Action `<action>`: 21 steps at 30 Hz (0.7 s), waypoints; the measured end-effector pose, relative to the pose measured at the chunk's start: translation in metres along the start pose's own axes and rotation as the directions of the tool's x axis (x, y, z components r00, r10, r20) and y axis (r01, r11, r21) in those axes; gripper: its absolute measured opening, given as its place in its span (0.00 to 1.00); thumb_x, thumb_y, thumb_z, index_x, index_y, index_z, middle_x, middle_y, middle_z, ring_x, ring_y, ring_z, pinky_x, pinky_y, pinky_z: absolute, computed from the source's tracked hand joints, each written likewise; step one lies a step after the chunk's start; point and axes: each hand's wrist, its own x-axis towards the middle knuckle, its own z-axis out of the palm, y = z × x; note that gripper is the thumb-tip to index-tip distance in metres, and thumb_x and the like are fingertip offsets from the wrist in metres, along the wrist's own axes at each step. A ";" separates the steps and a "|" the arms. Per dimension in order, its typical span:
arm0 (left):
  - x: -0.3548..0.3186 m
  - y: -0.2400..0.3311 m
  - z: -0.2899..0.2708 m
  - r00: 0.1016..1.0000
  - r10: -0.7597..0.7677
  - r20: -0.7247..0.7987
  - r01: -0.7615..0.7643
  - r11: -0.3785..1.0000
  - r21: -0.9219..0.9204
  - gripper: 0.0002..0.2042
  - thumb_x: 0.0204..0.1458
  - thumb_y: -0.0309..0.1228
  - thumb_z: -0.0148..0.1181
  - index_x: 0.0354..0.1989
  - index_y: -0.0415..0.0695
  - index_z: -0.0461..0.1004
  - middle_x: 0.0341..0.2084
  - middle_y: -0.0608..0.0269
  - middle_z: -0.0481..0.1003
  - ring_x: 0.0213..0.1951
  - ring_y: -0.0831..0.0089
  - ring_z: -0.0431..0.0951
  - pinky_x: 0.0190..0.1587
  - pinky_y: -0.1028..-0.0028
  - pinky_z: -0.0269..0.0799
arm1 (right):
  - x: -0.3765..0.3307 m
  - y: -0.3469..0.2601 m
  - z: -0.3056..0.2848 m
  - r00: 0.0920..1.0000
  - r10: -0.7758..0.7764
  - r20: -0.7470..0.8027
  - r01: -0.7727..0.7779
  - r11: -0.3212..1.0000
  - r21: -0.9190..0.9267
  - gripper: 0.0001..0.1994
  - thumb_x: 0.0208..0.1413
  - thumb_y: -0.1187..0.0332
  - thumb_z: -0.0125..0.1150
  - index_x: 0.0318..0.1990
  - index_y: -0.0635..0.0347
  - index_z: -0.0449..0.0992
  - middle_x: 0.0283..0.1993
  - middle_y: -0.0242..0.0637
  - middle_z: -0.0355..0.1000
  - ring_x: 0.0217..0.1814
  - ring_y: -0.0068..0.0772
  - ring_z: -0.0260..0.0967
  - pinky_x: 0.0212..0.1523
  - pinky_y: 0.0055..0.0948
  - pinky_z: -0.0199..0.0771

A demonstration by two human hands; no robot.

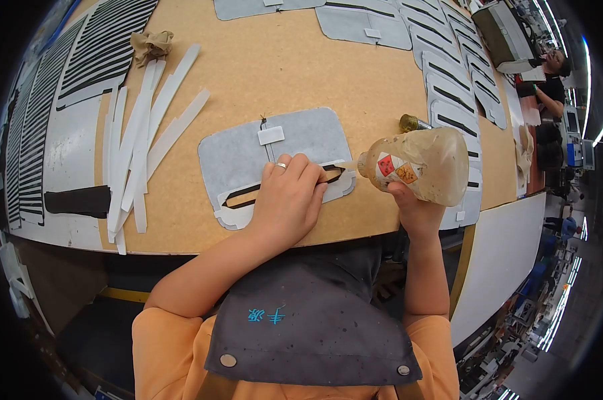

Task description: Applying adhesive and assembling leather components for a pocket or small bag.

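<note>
A grey panel (pixel 235 157) with rounded corners lies on the table in front of me. It has a long black-edged slot (pixel 240 199) backed by white strips, and a white tab (pixel 271 135) with a dark cord above it. My left hand (pixel 289 193) rests across the slot, fingers laid on the panel and pressing it down; a ring is on one finger. In my right hand (pixel 418 212) a cloudy plastic squeeze bottle (pixel 435 167) is gripped, tipped on its side. Its thin nozzle (pixel 347 165) points left, at the slot's right end; whether it touches is hard to tell.
Loose white strips (pixel 141 133), a crumpled brown scrap (pixel 152 47) and a black strip (pixel 78 201) lie at left, near rows of black strips (pixel 108 40). A small bottle (pixel 413 123) lies behind the squeeze bottle. Similar panels (pixel 448 87) overlap at right. Another person (pixel 551 87) sits far right.
</note>
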 end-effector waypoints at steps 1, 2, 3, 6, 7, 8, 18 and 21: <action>0.000 0.000 0.000 1.000 0.002 -0.004 -0.002 1.000 0.002 0.04 0.49 0.25 0.59 0.31 0.44 0.70 0.29 0.63 0.67 0.35 0.63 0.67 0.37 0.66 0.56 | 0.000 0.000 -0.002 0.999 0.005 0.031 -0.002 0.997 -0.083 0.37 0.48 0.59 0.73 0.61 0.65 0.59 0.56 0.38 0.67 0.56 0.31 0.67 0.56 0.32 0.70; 0.000 0.000 -0.001 1.000 0.001 -0.005 -0.001 1.000 0.003 0.04 0.49 0.25 0.59 0.31 0.44 0.70 0.29 0.63 0.67 0.35 0.63 0.67 0.37 0.66 0.56 | 0.001 0.000 -0.005 0.999 0.004 0.033 -0.002 0.997 -0.083 0.37 0.48 0.59 0.73 0.61 0.65 0.59 0.56 0.38 0.67 0.56 0.31 0.67 0.56 0.32 0.70; 0.000 0.001 -0.002 1.000 -0.009 0.016 0.009 1.000 -0.003 0.04 0.49 0.25 0.59 0.32 0.44 0.70 0.30 0.62 0.68 0.36 0.63 0.67 0.38 0.65 0.57 | 0.002 -0.001 -0.010 1.000 -0.001 -0.014 0.000 0.999 -0.054 0.37 0.48 0.58 0.72 0.61 0.64 0.59 0.56 0.39 0.67 0.54 0.32 0.69 0.52 0.31 0.73; 0.002 0.002 -0.012 0.997 -0.065 0.044 0.069 0.994 -0.090 0.06 0.49 0.25 0.59 0.35 0.42 0.70 0.31 0.60 0.69 0.39 0.61 0.69 0.41 0.64 0.59 | 0.006 -0.004 -0.030 0.985 0.076 -0.154 -0.041 0.975 0.217 0.36 0.50 0.55 0.70 0.61 0.64 0.59 0.55 0.41 0.67 0.45 0.30 0.70 0.40 0.26 0.76; 0.004 0.000 -0.014 0.993 -0.099 0.063 0.109 0.977 -0.183 0.08 0.49 0.24 0.59 0.37 0.41 0.70 0.32 0.59 0.69 0.41 0.60 0.69 0.44 0.63 0.61 | 0.007 -0.004 -0.041 0.956 0.178 -0.233 -0.061 0.897 0.438 0.36 0.51 0.53 0.69 0.61 0.64 0.59 0.54 0.42 0.68 0.38 0.27 0.70 0.34 0.23 0.76; 0.008 -0.006 -0.021 0.993 -0.097 0.063 0.107 0.978 -0.181 0.08 0.49 0.24 0.59 0.37 0.41 0.70 0.32 0.59 0.69 0.41 0.60 0.69 0.44 0.63 0.61 | 0.009 -0.006 -0.054 0.956 0.178 -0.235 -0.059 0.896 0.439 0.36 0.51 0.53 0.69 0.61 0.64 0.59 0.54 0.42 0.68 0.38 0.27 0.70 0.34 0.23 0.76; 0.064 -0.048 -0.089 0.836 -0.339 0.431 0.359 0.933 0.038 0.16 0.50 0.31 0.62 0.44 0.37 0.68 0.28 0.58 0.72 0.31 0.69 0.73 0.35 0.74 0.66 | 0.008 0.002 -0.078 0.962 0.265 0.061 -0.100 0.137 0.986 0.35 0.56 0.42 0.57 0.60 0.60 0.60 0.57 0.45 0.65 0.26 0.24 0.63 0.22 0.21 0.70; 0.049 -0.032 -0.098 0.825 -0.313 0.471 0.375 0.926 -0.041 0.13 0.54 0.33 0.60 0.40 0.35 0.71 0.27 0.59 0.72 0.31 0.72 0.71 0.36 0.73 0.68 | 0.006 0.001 -0.069 0.938 0.347 0.014 -0.119 0.284 0.951 0.37 0.55 0.41 0.57 0.61 0.63 0.60 0.52 0.46 0.68 0.19 0.19 0.52 0.21 0.16 0.63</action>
